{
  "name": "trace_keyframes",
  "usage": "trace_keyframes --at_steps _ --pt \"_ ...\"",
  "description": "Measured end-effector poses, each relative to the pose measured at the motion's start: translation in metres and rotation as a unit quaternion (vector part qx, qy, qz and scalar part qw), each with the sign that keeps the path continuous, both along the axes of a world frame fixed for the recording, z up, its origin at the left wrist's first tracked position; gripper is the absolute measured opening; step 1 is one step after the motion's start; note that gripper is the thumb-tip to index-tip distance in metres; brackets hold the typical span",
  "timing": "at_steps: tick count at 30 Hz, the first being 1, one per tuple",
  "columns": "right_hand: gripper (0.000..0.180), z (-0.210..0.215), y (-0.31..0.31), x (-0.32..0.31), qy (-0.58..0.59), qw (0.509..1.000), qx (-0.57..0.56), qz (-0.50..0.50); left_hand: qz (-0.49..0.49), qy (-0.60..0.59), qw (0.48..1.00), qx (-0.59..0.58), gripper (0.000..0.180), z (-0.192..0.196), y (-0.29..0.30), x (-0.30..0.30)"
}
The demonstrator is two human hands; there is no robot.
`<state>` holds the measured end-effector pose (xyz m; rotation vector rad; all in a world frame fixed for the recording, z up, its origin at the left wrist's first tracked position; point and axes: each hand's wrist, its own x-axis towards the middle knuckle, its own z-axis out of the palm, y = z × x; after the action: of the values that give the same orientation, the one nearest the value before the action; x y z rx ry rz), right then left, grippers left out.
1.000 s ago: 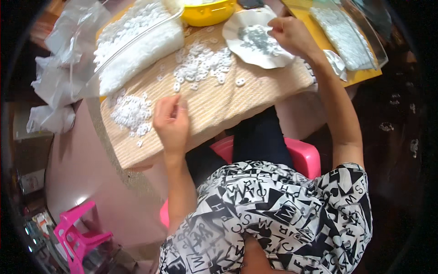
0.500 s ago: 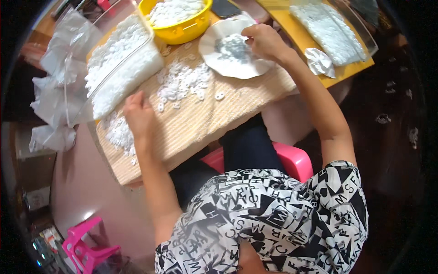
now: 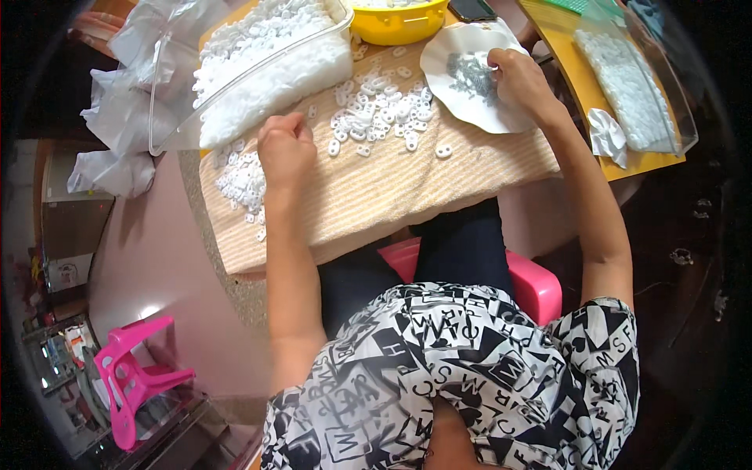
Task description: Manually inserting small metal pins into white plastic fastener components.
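My left hand [image 3: 287,150] is closed, its fingers curled, by the front corner of a clear plastic box [image 3: 329,55] heaped with small white oval pieces. Whatever it may hold is hidden. Beside that wrist lies a pile of white pieces [image 3: 243,184]. A looser scatter of white two-holed pieces [image 3: 380,110] covers the middle of the cloth. On the right, my right hand [image 3: 521,84] pinches its fingertips together over a wavy-edged white plate [image 3: 503,121]. Small grey and white bits [image 3: 472,76] lie on that plate. Anything between those fingertips is too small to make out.
A striped beige cloth [image 3: 376,184] covers the table. Behind stand a yellow basin [image 3: 399,23] and a dark phone [image 3: 472,9]. Far right are a clear box of white pieces [image 3: 627,90] and crumpled white paper [image 3: 607,137]. Plastic bags [image 3: 117,110] hang left; a pink stool [image 3: 141,368] stands below.
The whole view has shifted, so the table sits further right and higher. My left fingers look more tightly curled. My right hand stays over the plate.
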<state>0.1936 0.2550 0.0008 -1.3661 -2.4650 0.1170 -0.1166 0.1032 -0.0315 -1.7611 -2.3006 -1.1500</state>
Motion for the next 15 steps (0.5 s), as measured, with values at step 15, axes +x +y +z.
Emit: trace_keyframes --at_steps 15 --pt "0.01 -0.001 -0.013 0.009 0.092 0.995 -0.036 -0.001 -0.115 -0.468 0.876 0.003 0.008 0.023 -0.03 0.028"
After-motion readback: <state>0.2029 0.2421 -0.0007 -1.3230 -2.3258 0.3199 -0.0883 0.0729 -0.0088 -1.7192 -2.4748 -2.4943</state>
